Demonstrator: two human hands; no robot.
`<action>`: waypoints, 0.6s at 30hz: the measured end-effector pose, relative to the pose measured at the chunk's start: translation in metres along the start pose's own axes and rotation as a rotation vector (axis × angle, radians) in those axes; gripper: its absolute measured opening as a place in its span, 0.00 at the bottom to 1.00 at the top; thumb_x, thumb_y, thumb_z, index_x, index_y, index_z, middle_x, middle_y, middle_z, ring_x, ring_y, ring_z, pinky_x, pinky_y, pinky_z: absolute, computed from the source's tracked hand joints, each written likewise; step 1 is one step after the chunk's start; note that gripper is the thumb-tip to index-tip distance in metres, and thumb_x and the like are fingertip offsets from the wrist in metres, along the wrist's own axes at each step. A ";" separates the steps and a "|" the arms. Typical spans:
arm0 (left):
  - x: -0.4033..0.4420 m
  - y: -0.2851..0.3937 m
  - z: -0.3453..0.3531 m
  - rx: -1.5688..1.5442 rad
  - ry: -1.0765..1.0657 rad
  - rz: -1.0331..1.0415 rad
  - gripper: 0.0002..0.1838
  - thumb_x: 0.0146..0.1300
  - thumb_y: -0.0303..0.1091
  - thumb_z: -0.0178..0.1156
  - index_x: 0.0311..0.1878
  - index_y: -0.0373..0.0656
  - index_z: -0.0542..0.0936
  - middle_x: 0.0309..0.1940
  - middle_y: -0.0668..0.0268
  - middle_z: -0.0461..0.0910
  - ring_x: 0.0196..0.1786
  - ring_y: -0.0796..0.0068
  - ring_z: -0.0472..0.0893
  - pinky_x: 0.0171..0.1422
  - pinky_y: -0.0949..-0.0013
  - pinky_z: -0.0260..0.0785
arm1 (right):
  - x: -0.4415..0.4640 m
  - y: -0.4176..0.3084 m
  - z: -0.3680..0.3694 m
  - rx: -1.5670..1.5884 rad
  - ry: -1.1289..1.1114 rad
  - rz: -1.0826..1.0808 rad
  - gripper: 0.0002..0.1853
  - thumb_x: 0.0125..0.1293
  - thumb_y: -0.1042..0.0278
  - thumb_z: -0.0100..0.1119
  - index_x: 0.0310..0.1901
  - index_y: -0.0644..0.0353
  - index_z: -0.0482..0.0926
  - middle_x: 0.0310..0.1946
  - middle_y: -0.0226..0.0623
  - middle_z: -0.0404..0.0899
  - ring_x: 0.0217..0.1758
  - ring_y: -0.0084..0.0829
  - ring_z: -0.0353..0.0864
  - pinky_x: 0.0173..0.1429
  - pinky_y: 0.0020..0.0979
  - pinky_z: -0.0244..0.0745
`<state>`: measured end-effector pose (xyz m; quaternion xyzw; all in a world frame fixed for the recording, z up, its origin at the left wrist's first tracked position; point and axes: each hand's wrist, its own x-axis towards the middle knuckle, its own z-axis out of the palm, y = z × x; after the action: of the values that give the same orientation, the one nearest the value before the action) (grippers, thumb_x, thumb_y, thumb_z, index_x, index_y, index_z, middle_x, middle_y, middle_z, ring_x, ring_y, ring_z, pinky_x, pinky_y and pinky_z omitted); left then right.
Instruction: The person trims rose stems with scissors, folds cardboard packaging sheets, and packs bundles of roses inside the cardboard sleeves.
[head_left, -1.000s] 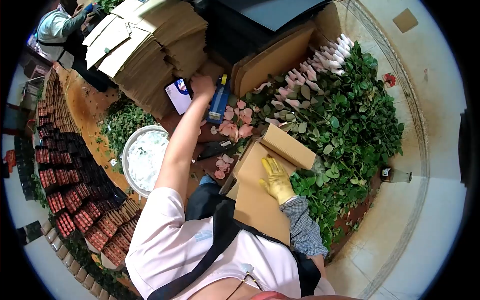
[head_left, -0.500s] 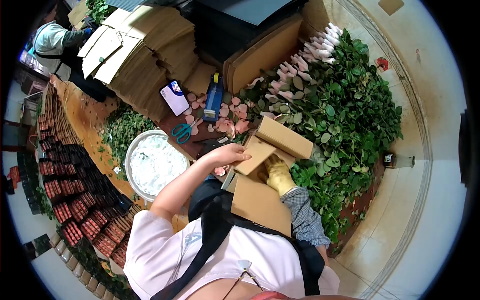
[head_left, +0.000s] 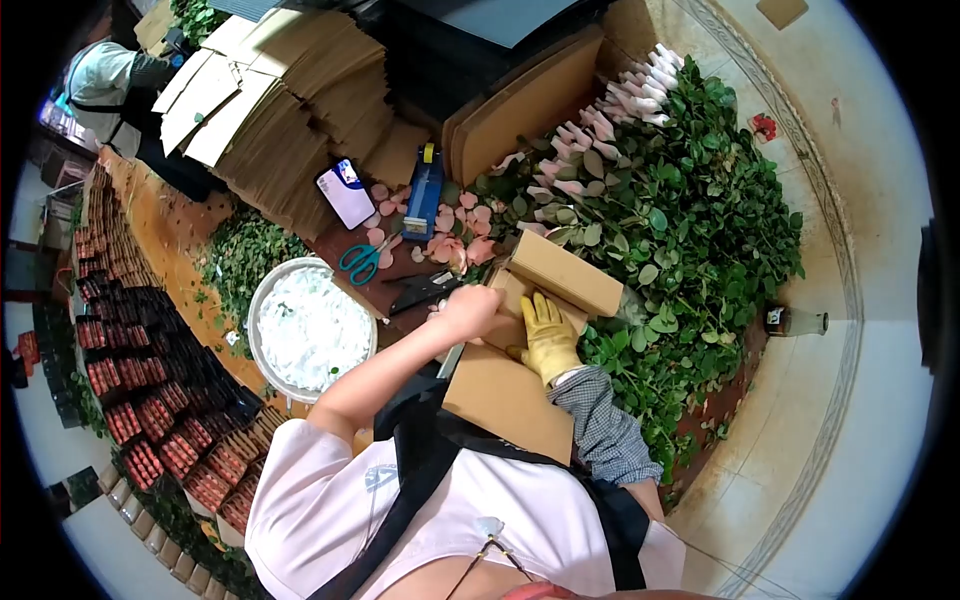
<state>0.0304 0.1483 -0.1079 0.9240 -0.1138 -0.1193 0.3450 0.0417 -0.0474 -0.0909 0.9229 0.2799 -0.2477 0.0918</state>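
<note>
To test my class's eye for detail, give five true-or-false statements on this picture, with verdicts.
1. The right hand wears a yellow glove. True.
2. The scissors lie on top of the phone. False: the scissors lie apart from the phone.
3. The left hand is gloved too. False: the left hand is bare.
4. Pink petals lie beside the blue tape dispenser. True.
5. The right hand rests on cardboard. True.

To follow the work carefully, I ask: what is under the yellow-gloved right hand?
Brown cardboard shows beside the right hand, which seems to rest on it; whatever lies directly beneath is covered and cannot be seen.
</note>
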 end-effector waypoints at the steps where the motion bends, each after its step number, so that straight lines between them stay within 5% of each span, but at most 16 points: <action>1: -0.009 0.031 -0.042 -0.426 -0.261 0.022 0.21 0.66 0.49 0.66 0.43 0.37 0.81 0.34 0.55 0.85 0.39 0.65 0.86 0.44 0.62 0.78 | 0.012 0.008 0.035 0.050 0.059 -0.003 0.55 0.56 0.39 0.69 0.78 0.55 0.51 0.79 0.45 0.53 0.81 0.44 0.53 0.81 0.43 0.50; 2: -0.020 0.039 -0.050 -0.962 -0.631 0.019 0.20 0.73 0.48 0.60 0.51 0.38 0.79 0.45 0.62 0.84 0.45 0.72 0.85 0.50 0.65 0.78 | 0.009 0.007 0.034 0.061 0.053 0.002 0.55 0.56 0.39 0.69 0.78 0.55 0.51 0.79 0.45 0.53 0.81 0.44 0.53 0.81 0.43 0.50; 3: -0.027 0.043 -0.046 -1.156 -0.965 0.136 0.20 0.77 0.46 0.55 0.56 0.38 0.75 0.49 0.67 0.81 0.49 0.77 0.81 0.55 0.67 0.75 | 0.005 0.003 0.022 0.023 0.020 0.013 0.55 0.56 0.38 0.68 0.79 0.55 0.51 0.79 0.45 0.52 0.81 0.43 0.53 0.81 0.43 0.49; 4: -0.029 0.050 -0.036 -1.011 -1.083 0.388 0.24 0.75 0.50 0.56 0.58 0.36 0.75 0.50 0.62 0.82 0.53 0.70 0.82 0.60 0.63 0.73 | 0.003 -0.001 0.012 -0.013 -0.012 0.021 0.55 0.56 0.37 0.67 0.79 0.55 0.50 0.79 0.44 0.52 0.81 0.43 0.53 0.81 0.43 0.48; 6: -0.056 0.049 0.011 -0.381 -0.783 0.404 0.29 0.72 0.54 0.57 0.58 0.34 0.74 0.55 0.52 0.80 0.57 0.55 0.80 0.64 0.55 0.70 | 0.002 -0.002 0.016 0.000 0.029 0.026 0.56 0.54 0.38 0.69 0.78 0.56 0.53 0.78 0.45 0.56 0.80 0.43 0.54 0.81 0.44 0.48; 8: -0.066 0.057 0.031 -0.011 -0.755 0.124 0.31 0.70 0.55 0.57 0.58 0.32 0.74 0.60 0.43 0.75 0.63 0.43 0.74 0.67 0.50 0.66 | -0.002 0.000 0.015 0.079 0.114 -0.002 0.54 0.52 0.40 0.71 0.77 0.57 0.57 0.76 0.46 0.59 0.79 0.44 0.57 0.80 0.45 0.50; 9: -0.077 0.041 0.066 -0.010 -0.508 0.206 0.30 0.69 0.52 0.59 0.58 0.31 0.73 0.59 0.43 0.76 0.63 0.41 0.74 0.67 0.51 0.66 | -0.005 -0.001 0.013 0.088 0.178 0.001 0.53 0.50 0.43 0.73 0.75 0.56 0.59 0.74 0.46 0.62 0.77 0.45 0.60 0.79 0.46 0.52; 12: -0.063 0.073 0.002 -0.371 -0.609 0.325 0.21 0.69 0.48 0.60 0.49 0.37 0.81 0.39 0.47 0.84 0.45 0.47 0.84 0.50 0.52 0.76 | -0.012 -0.001 0.014 0.169 0.293 -0.005 0.52 0.46 0.46 0.76 0.73 0.57 0.63 0.72 0.48 0.64 0.76 0.47 0.62 0.78 0.47 0.55; 14: -0.054 0.097 -0.030 -0.128 -0.238 0.256 0.14 0.69 0.44 0.60 0.39 0.41 0.84 0.27 0.50 0.83 0.32 0.50 0.84 0.38 0.53 0.77 | -0.010 -0.002 0.018 0.112 0.220 0.026 0.50 0.53 0.43 0.69 0.75 0.56 0.60 0.74 0.46 0.63 0.76 0.46 0.61 0.79 0.48 0.52; 16: -0.029 0.082 -0.021 0.230 -0.075 0.196 0.13 0.67 0.41 0.60 0.30 0.43 0.82 0.21 0.54 0.81 0.25 0.52 0.83 0.30 0.54 0.76 | 0.006 -0.005 0.028 0.101 0.083 0.055 0.47 0.61 0.39 0.58 0.78 0.51 0.55 0.79 0.42 0.56 0.80 0.44 0.55 0.80 0.52 0.42; 18: -0.010 0.058 0.002 0.360 -0.080 0.197 0.14 0.67 0.40 0.59 0.27 0.43 0.79 0.22 0.54 0.82 0.26 0.54 0.84 0.30 0.55 0.76 | 0.010 -0.006 0.036 0.185 0.097 0.083 0.45 0.62 0.41 0.58 0.78 0.50 0.56 0.79 0.41 0.56 0.80 0.43 0.55 0.80 0.51 0.43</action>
<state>0.0128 0.1073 -0.0693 0.9496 -0.2367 -0.0993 0.1797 0.0311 -0.0488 -0.1274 0.9492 0.2215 -0.2237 0.0026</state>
